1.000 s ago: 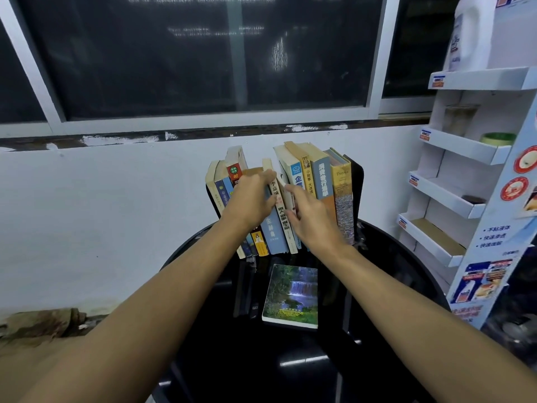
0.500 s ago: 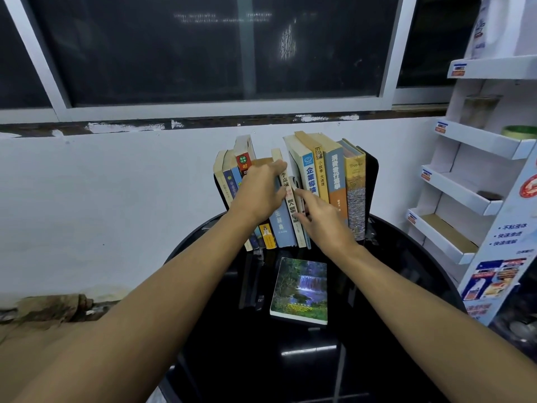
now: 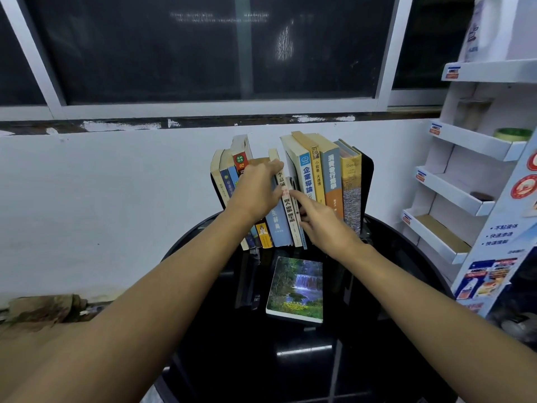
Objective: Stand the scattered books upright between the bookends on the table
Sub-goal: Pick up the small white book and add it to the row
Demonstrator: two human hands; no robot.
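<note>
A round black table [image 3: 406, 286], glossy, near a white wall [image 3: 101, 199] under a dark window [image 3: 203, 53]. At the far edge of the table, a row of books [image 3: 319, 181] standing between two black bookends: right bookend [image 3: 366, 181] upright against the last book, left bookend [image 3: 216, 189] mostly hidden behind the leaning left books. Left group of the row tilted to the left, right group close to upright, with a narrow gap in the middle.

Left hand [image 3: 255, 193] laid on the left group, fingers [image 3: 274, 167] curled over the tops of the books beside a tall cream spine [image 3: 280, 181], pressing and not closed into a fist. Right hand [image 3: 322, 222] reaching to the middle of the row, index finger stretched out and touching a thin book [image 3: 293, 199] in the gap, other fingers loosely bent; real grasp or only touch, cannot tell.

One more book with a waterfall cover [image 3: 296, 289] lying flat on the table, nearer than the row, apart from both hands.

On the right, a white cardboard display shelf [image 3: 465, 184], with a green roll [image 3: 511, 134] on one of its trays.
</note>
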